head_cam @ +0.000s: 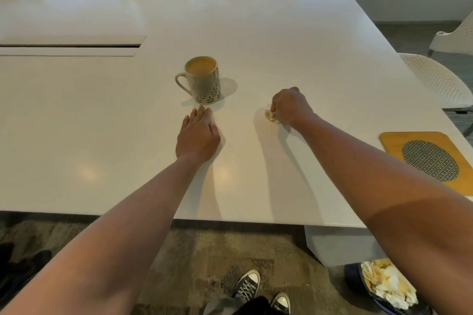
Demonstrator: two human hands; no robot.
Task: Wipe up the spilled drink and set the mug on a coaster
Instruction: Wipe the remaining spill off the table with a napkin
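The mug is standing upright near the middle of the table, full of a light brown drink, its handle pointing left. The left hand is lying flat on the tabletop just in front of the mug, fingers straight and close together, fingertips nearly reaching its base. The right hand is sitting to the right of the mug, fingers curled down around a small stained wad, probably a paper towel, and pressing it to the table; most of the wad is hiding under the hand. The coaster, a wooden board with a round mesh centre, is lying at the table's right edge, well apart from the mug.
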